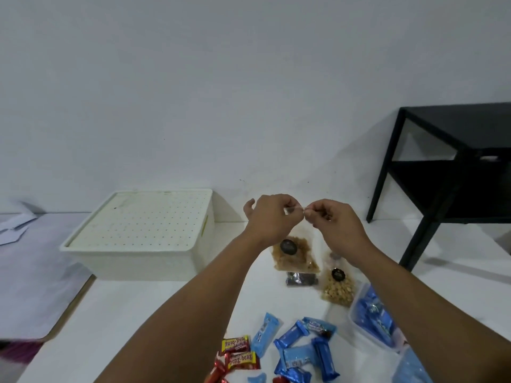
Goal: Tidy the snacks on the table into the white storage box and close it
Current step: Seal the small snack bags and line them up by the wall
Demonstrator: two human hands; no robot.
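Note:
The white storage box stands at the table's back left with its perforated lid on. My left hand and my right hand are raised side by side, both pinching the top edge of a clear bag of brown snacks that hangs below them. A second clear bag of pale round snacks lies on the table to its right, with a small dark packet beside it. Blue wrapped bars and red-and-yellow bars lie scattered near the front edge.
A clear tub holding blue packets sits at the right. A black side table stands against the wall to the right. White papers lie on a grey surface at the far left.

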